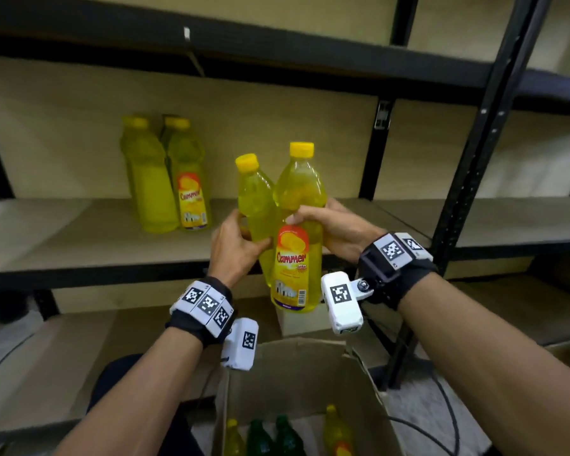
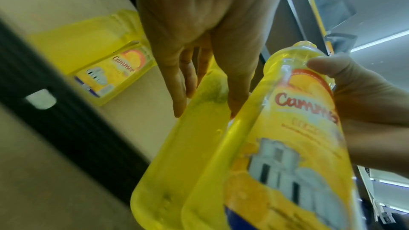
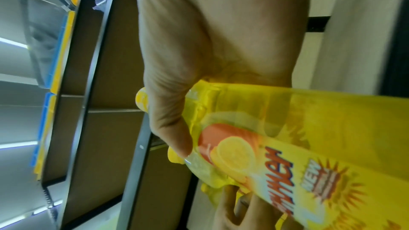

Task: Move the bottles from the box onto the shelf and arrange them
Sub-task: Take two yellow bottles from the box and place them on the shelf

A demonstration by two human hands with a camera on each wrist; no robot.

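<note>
While two yellow bottles (image 1: pixel 165 179) already stand on the shelf (image 1: pixel 79 238), holding two more before it: left hand (image 1: pixel 234 245) clasping one, right hand (image 1: pixel 336 228) the other; several left in the box (image 1: pixel 297 373) below.

Dim, soft, blurred wrist views

black cables (image 1: pixel 441 419) trail across the floor (image 1: pixel 418 403).

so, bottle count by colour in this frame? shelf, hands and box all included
Yellow bottles: 7 — 2 on the shelf, 1 in the left hand, 1 in the right hand, 3 in the box.
Green bottles: 2, in the box.
Total: 9 visible.
</note>
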